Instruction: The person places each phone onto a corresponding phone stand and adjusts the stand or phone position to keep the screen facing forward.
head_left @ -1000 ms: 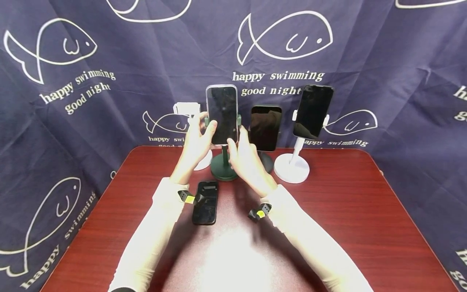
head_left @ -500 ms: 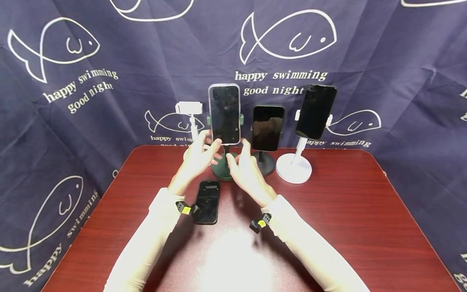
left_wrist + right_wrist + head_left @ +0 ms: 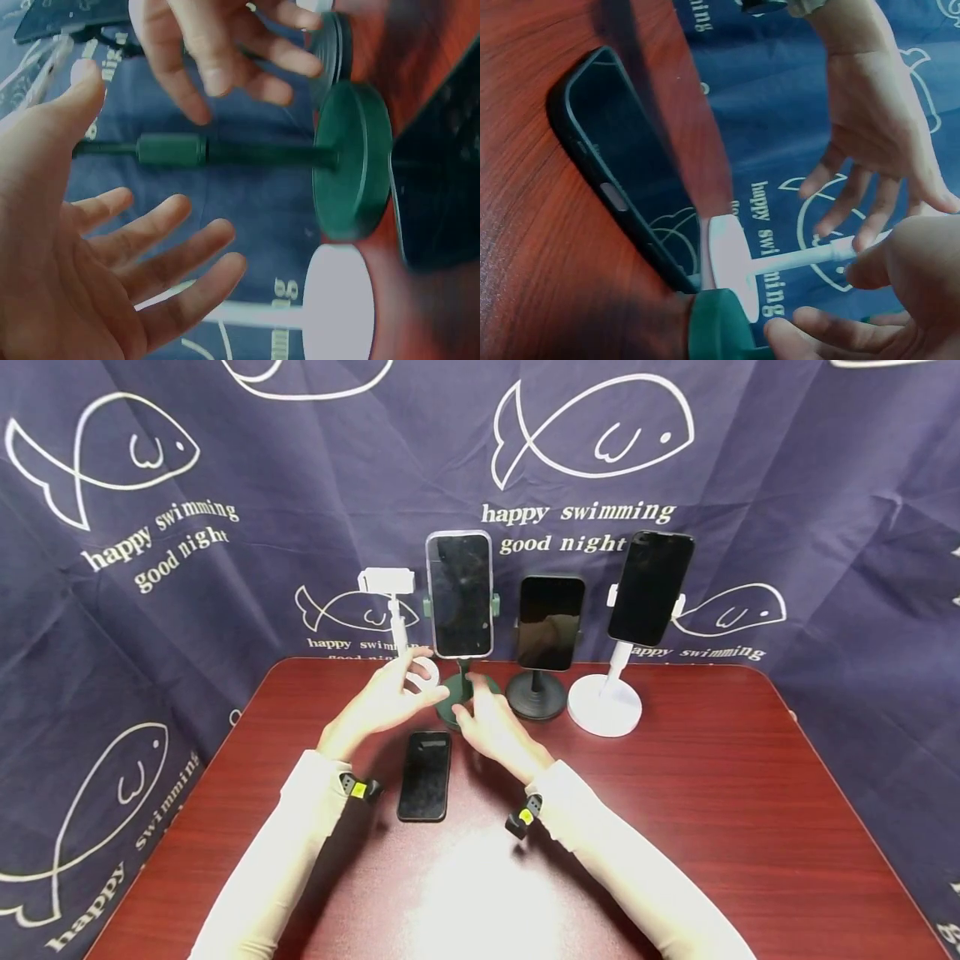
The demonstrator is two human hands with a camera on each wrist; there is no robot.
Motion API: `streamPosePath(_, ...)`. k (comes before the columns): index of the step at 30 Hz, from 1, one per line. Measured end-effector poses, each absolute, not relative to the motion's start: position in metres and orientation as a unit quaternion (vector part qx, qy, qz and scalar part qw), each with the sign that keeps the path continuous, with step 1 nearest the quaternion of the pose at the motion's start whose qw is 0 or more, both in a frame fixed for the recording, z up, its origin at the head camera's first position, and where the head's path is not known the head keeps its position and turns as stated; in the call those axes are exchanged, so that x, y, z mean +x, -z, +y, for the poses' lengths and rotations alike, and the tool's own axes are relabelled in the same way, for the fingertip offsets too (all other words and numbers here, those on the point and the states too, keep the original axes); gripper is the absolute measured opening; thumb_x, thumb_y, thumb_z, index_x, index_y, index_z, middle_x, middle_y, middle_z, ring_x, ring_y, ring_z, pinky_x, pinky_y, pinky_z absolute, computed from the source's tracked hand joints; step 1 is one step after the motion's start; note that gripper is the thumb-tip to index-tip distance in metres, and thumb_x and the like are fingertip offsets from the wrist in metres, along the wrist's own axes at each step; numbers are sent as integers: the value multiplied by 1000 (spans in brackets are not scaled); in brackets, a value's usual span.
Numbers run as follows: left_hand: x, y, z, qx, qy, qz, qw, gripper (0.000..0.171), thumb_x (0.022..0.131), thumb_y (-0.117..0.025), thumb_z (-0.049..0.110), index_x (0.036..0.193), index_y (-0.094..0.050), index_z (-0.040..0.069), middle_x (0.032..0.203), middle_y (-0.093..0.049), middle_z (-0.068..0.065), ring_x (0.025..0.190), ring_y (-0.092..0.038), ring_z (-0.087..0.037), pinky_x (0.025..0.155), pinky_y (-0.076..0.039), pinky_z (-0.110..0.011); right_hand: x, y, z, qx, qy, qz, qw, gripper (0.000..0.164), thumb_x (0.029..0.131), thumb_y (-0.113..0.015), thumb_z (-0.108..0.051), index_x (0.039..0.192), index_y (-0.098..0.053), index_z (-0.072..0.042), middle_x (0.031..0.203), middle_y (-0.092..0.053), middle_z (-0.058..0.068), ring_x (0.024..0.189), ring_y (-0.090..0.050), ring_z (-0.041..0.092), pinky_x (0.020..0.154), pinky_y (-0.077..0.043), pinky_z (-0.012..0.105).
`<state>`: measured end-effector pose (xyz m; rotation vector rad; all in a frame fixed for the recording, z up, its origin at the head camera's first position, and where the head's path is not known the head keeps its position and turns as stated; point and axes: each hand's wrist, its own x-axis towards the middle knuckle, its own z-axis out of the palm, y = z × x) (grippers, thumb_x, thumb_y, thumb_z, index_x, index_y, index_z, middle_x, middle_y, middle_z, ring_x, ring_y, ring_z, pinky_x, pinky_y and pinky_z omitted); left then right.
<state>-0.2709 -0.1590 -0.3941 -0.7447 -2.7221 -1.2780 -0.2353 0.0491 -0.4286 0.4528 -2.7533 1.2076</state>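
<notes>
A phone in a pale clear case [image 3: 460, 593] sits upright in the holder of a dark green phone stand [image 3: 169, 150]. My left hand [image 3: 384, 700] hovers left of the green stand, its fingers spread and holding nothing, in front of an empty white phone stand [image 3: 387, 581]. Close to the green base, my right hand [image 3: 498, 728] has loosely bent, parted fingers with nothing between them. In the left wrist view the green pole runs between both hands. A black phone [image 3: 425, 777] lies flat on the table below the left hand.
To the right, a black stand [image 3: 536, 695] bears a dark phone [image 3: 551, 622], and a white stand [image 3: 604, 705] bears another black phone [image 3: 651, 587], slightly tilted. Behind the red wooden table [image 3: 712, 793] hangs a blue fish-print cloth [image 3: 420, 460].
Both hands have let go of the phone on the green stand and come down toward its base. The left hand has also drawn back to the left. The phone stays in its holder.
</notes>
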Motion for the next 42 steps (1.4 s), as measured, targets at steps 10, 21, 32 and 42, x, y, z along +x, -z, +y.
streamPosePath(10, -290, 368, -193, -225, 315, -919, 75, 38, 88, -78, 37, 114, -66, 12, 104, -73, -10, 92, -72, -24, 86, -56, -43, -257, 441, 27, 161, -359, -919, 13, 53, 102, -61, -19, 149, -44, -3, 100, -73, 14, 90, -73, 26, 81, -58, 42)
streamPosePath(21, -300, 328, -195, -104, 275, -934, 205, 38, 91, -72, 52, 80, -64, 16, 75, -68, -3, 72, -62, -23, 63, -45, -40, -277, 454, 2, 226, -249, -941, 27, 46, 101, -62, -21, 142, -54, -1, 135, -63, 17, 125, -63, 33, 108, -49, 42)
streamPosePath(32, -311, 317, -173, -6, 293, -912, 288, 42, 95, -65, 33, 126, -55, 6, 119, -64, -18, 110, -64, -39, 89, -51, -57, -277, 469, -26, 297, -113, -946, 66, 28, 99, -64, -20, 120, -64, -2, 117, -64, 17, 112, -63, 29, 98, -54, 38)
streamPosePath(42, -325, 321, -174, -60, 389, -874, 286, 57, 101, -56, 18, 153, -41, 2, 148, -55, -24, 138, -54, -37, 115, -40, -49, -272, 474, -38, 318, -32, -945, 73, 37, 101, -62, -26, 130, -61, -3, 119, -64, 11, 113, -63, 27, 96, -53, 42)
